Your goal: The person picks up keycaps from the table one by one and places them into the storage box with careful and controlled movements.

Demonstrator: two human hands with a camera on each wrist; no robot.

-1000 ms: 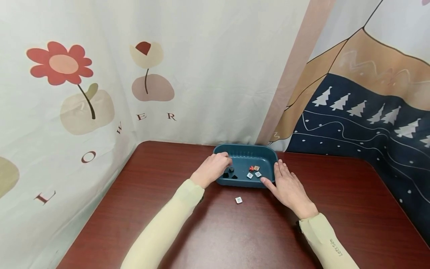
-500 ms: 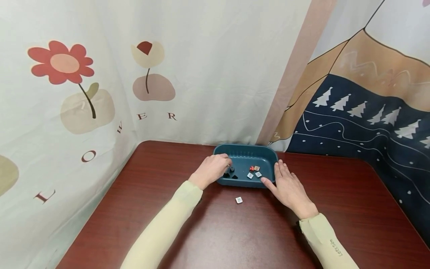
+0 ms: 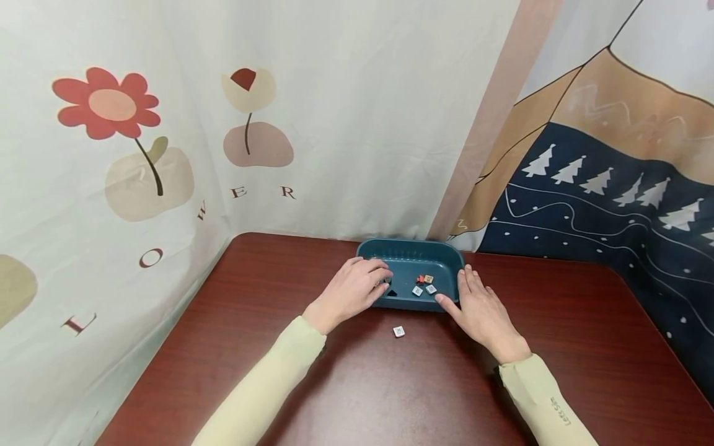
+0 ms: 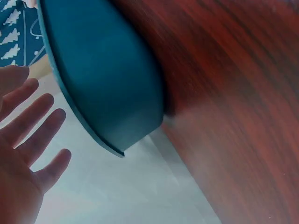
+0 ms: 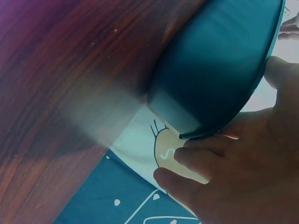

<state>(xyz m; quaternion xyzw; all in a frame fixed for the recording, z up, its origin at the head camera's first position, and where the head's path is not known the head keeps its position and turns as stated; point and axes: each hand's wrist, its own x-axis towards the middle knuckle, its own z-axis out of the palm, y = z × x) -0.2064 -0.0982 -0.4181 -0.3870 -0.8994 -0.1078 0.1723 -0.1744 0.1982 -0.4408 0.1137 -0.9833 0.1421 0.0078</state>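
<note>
A blue plastic bin (image 3: 413, 248) stands at the table's far edge. My left hand (image 3: 354, 288) hovers over its left end, fingers loosely bent and spread; no held thing shows between them in the left wrist view. Near its fingertips a small black piece (image 3: 392, 293) lies in the bin, and the hand hides others. My right hand (image 3: 486, 313) rests against the bin's right end, fingers nearly straight, thumb on the near rim. Inside lie two small white tiles, one tile (image 3: 417, 290) beside the other, plus a red piece (image 3: 421, 279) and a tan tile (image 3: 429, 279).
On the dark red wooden table (image 3: 357, 396) a lone white tile (image 3: 398, 332) lies in front of the bin. A printed curtain (image 3: 346, 124) hangs right behind the table and the bin.
My left hand has drawn slightly up and toward me from inside the bin's left end, and its fingers have spread. My right hand has stayed on the bin.
</note>
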